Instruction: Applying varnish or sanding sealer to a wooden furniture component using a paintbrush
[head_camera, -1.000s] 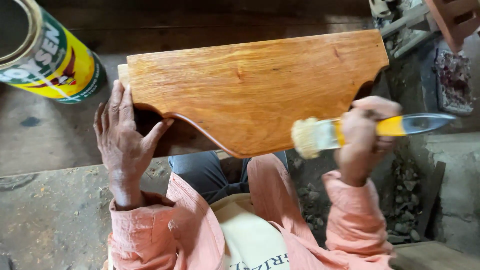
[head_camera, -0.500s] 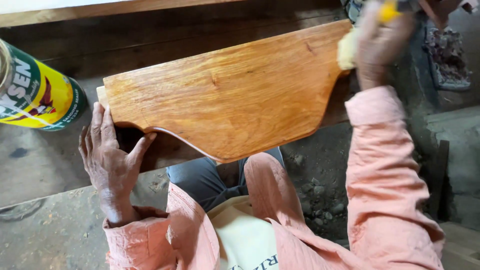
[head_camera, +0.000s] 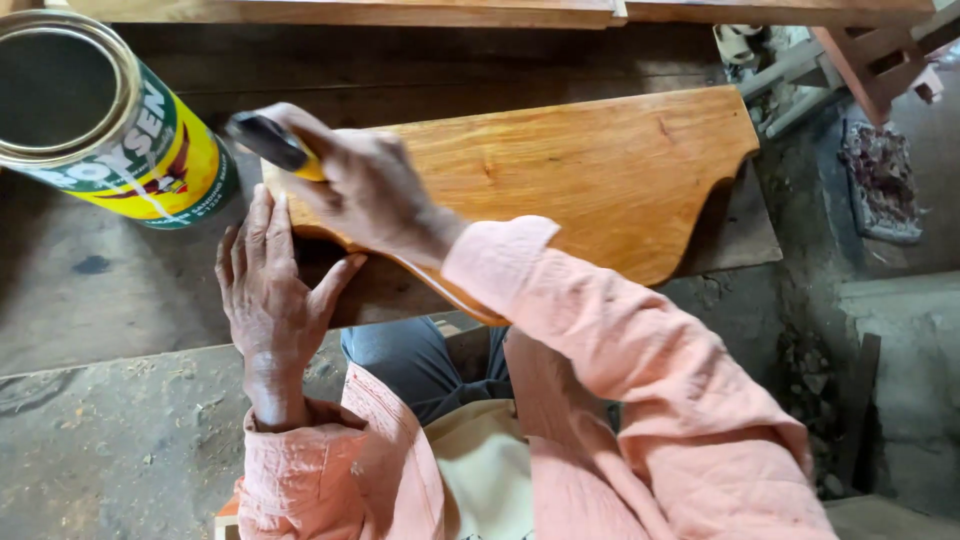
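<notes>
One shaped wooden board, one brush, one open tin, two hands at work

The single glossy orange board (head_camera: 560, 180) lies flat on the dark counter (head_camera: 120, 290), long axis left to right, its curved cut-out edge toward the person. The right hand (head_camera: 365, 190) reaches across to the board's left end, its grip clamped on one brush handle (head_camera: 275, 145), yellow with a dark tip pointing up-left; the bristles are hidden. The left hand (head_camera: 270, 290) lies flat, fingers spread, touching the board's near-left edge. One open yellow-and-green tin (head_camera: 110, 120) stands just left
</notes>
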